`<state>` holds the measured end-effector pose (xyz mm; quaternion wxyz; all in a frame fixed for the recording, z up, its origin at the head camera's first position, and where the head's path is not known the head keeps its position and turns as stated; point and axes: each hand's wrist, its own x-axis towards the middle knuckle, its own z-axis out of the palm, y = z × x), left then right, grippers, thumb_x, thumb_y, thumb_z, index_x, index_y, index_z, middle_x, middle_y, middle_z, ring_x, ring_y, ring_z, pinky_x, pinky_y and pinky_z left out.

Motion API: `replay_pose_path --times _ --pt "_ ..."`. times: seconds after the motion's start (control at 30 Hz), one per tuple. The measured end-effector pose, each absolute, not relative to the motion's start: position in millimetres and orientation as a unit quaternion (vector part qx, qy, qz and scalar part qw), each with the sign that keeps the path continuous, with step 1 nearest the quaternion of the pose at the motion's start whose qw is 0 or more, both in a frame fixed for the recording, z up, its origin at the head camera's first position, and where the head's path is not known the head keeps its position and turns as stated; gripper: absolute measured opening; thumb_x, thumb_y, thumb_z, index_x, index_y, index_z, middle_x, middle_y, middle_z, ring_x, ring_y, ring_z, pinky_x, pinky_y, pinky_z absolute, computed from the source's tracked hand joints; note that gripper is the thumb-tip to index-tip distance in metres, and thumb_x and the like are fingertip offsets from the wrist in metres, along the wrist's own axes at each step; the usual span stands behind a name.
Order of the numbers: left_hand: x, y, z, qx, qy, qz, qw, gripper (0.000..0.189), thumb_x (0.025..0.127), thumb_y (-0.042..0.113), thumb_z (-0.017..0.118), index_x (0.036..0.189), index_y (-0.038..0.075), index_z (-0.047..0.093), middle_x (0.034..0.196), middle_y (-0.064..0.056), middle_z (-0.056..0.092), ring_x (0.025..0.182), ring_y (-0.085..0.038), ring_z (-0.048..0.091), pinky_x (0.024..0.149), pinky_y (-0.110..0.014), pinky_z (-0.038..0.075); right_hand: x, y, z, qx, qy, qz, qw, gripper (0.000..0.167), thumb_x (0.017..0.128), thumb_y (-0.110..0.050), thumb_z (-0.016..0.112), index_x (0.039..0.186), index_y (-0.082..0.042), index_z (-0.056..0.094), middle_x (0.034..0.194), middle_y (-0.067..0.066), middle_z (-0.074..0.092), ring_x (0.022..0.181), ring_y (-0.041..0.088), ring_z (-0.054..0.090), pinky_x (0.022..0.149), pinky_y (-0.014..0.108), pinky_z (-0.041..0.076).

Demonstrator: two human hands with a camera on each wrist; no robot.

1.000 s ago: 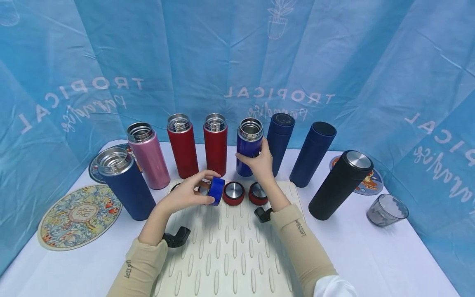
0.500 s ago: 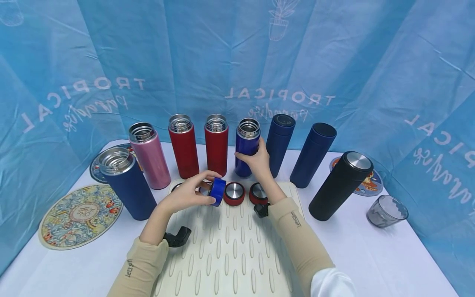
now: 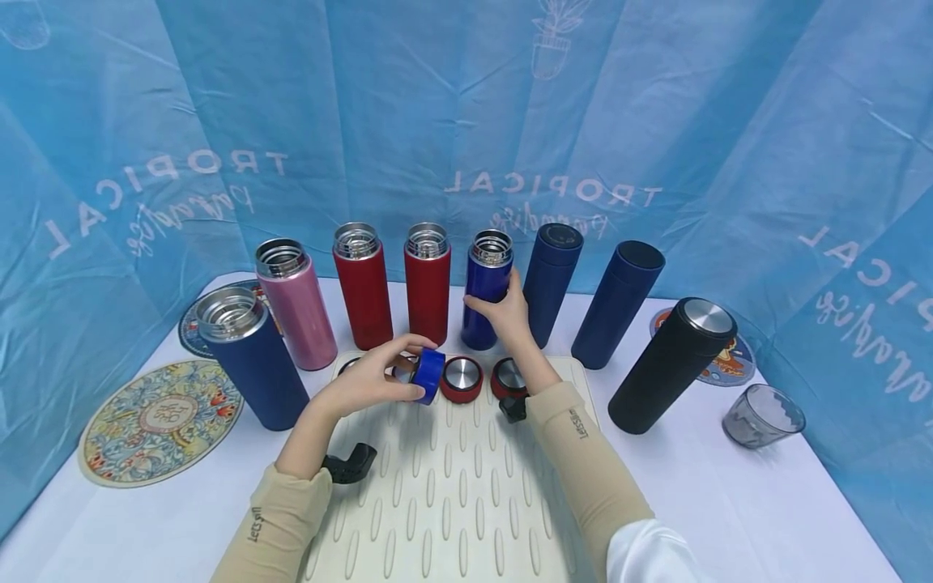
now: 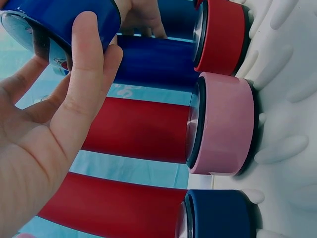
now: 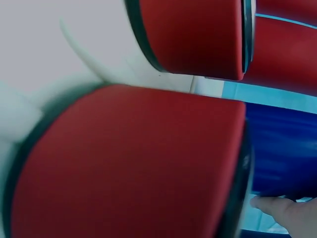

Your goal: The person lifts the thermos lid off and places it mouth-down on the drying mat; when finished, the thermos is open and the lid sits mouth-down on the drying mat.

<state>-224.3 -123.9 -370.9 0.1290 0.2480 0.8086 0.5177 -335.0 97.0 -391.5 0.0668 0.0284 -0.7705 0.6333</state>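
In the head view my left hand (image 3: 368,382) pinches a blue bottle lid (image 3: 432,376) between thumb and fingers, above the mat's far edge. The lid (image 4: 59,22) also shows in the left wrist view. My right hand (image 3: 510,316) grips the side of an uncapped, shiny blue thermos bottle (image 3: 484,283) with a bare steel mouth. That bottle stands behind the mat, between a red bottle (image 3: 427,295) and a capped navy bottle (image 3: 551,283). Two red lids (image 3: 462,379) with steel tops sit on the mat, filling much of the right wrist view (image 5: 124,163).
Another red bottle (image 3: 362,295), a pink one (image 3: 299,316) and a navy one (image 3: 255,364) stand uncapped at left. On the cream ribbed mat (image 3: 452,502) lie pink (image 4: 225,124) and navy (image 4: 220,213) lids. A capped black bottle (image 3: 666,368) and a glass (image 3: 761,417) stand at right.
My right hand has shifted the blue bottle slightly away from the camera; its mouth now looks smaller. My left hand keeps the lid in nearly the same place.
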Motion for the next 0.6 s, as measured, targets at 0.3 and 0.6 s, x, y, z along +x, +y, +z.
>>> replay_pose_path --times 0.3,0.6 --pt "-225 -124 -371 0.253 0.809 0.515 0.129 0.056 0.080 0.017 0.067 0.130 0.010 0.044 0.124 -0.013 0.051 0.107 -0.031 0.050 0.082 -0.038 0.050 -333 96 -387 0.025 -0.771 0.634 0.065 0.096 0.078 -0.021 0.074 0.148 -0.022 0.008 0.145 0.007 0.032 0.130 0.025 0.036 0.105 0.048 0.031" --pt "-221 -126 -370 0.246 0.821 0.503 0.114 0.057 0.078 0.017 0.070 0.129 0.011 0.045 0.120 -0.013 0.053 0.102 -0.028 0.050 0.078 -0.034 0.052 -304 97 -375 0.037 -0.783 0.617 0.067 0.100 0.081 -0.023 0.071 0.148 -0.030 -0.003 0.155 0.004 0.008 0.141 0.025 0.013 0.109 0.052 0.021"
